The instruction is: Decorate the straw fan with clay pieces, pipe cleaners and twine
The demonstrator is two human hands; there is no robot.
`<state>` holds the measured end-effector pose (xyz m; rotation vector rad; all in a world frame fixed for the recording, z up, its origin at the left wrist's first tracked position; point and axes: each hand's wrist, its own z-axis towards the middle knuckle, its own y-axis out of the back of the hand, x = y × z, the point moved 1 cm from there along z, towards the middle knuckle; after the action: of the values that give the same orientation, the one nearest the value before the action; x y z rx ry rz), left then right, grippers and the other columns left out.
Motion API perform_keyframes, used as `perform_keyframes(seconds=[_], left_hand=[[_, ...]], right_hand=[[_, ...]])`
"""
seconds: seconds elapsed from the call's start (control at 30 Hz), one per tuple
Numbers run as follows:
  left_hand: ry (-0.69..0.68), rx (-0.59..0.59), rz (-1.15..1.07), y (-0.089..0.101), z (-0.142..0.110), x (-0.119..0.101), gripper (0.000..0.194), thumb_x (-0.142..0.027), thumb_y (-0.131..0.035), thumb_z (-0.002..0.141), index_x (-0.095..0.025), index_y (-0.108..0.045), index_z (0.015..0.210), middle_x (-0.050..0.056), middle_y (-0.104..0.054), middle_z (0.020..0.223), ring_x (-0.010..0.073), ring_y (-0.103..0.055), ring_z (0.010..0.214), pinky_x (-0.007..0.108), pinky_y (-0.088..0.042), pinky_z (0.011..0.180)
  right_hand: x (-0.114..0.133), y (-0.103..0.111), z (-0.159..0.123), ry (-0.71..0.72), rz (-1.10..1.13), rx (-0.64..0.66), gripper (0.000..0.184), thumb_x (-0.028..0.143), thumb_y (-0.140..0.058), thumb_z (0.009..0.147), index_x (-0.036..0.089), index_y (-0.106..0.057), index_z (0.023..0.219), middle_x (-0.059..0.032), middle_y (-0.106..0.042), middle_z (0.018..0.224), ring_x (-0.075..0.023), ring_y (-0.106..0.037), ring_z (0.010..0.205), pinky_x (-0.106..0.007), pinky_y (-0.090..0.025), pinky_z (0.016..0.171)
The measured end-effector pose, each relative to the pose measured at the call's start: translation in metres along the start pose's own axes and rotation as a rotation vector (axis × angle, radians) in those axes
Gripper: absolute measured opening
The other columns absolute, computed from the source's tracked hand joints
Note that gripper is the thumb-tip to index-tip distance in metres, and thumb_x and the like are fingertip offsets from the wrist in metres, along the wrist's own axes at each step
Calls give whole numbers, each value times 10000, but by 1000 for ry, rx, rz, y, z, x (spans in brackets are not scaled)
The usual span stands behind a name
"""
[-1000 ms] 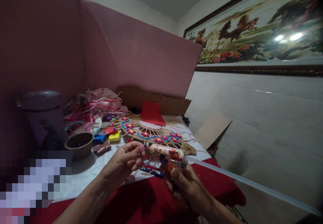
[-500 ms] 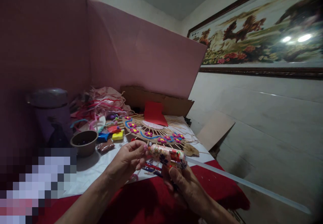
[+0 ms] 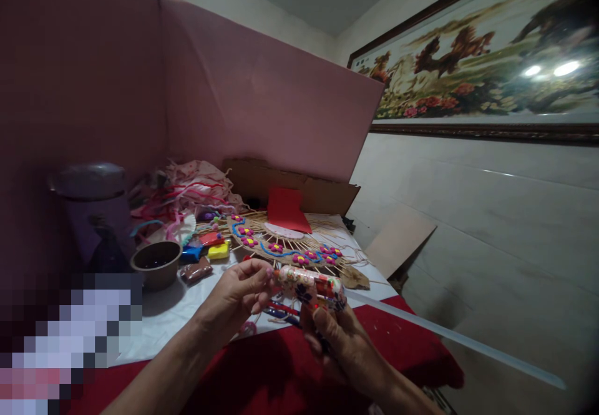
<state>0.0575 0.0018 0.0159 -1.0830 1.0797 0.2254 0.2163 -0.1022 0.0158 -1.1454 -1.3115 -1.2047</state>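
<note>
A flower-patterned glue gun (image 3: pixel 306 284) is gripped by my right hand (image 3: pixel 339 334), fingers wrapped round its handle. From its back end a long translucent glue stick (image 3: pixel 468 334) runs out to the right. The nozzle points left, at the fingertips of my left hand (image 3: pixel 248 283). Those fingers are pinched together on something small, partly hidden, that I cannot make out. Just beyond the hands lies a curved cardboard piece (image 3: pixel 281 254) with thin wooden sticks, pink-and-yellow flowers and a wavy blue line.
Left of my hands stand a dark bowl (image 3: pixel 156 265) and packets of brown (image 3: pixel 196 270), blue and yellow clay (image 3: pixel 218 251). A red sheet (image 3: pixel 285 209) and a cardboard strip (image 3: pixel 322 193) are at the back. Red cloth (image 3: pixel 262 377) covers the near edge. Pens (image 3: pixel 283 315) lie under the hands.
The far end of the glue stick has shifted slightly toward the gun. Both hands stay almost in the same place.
</note>
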Motion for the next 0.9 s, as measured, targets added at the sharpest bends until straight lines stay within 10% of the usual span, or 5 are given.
perform_keyframes(seconds=[0.9], left_hand=[[14, 65, 7, 3, 0, 2, 129, -217, -697, 727, -115, -620, 738, 27, -593, 656, 12, -400, 414, 142, -291, 400]], right_hand=[[10, -2, 4, -10, 194, -57, 577, 718, -526, 684, 145, -515, 750, 71, -444, 485, 4, -277, 287, -128, -184, 271]])
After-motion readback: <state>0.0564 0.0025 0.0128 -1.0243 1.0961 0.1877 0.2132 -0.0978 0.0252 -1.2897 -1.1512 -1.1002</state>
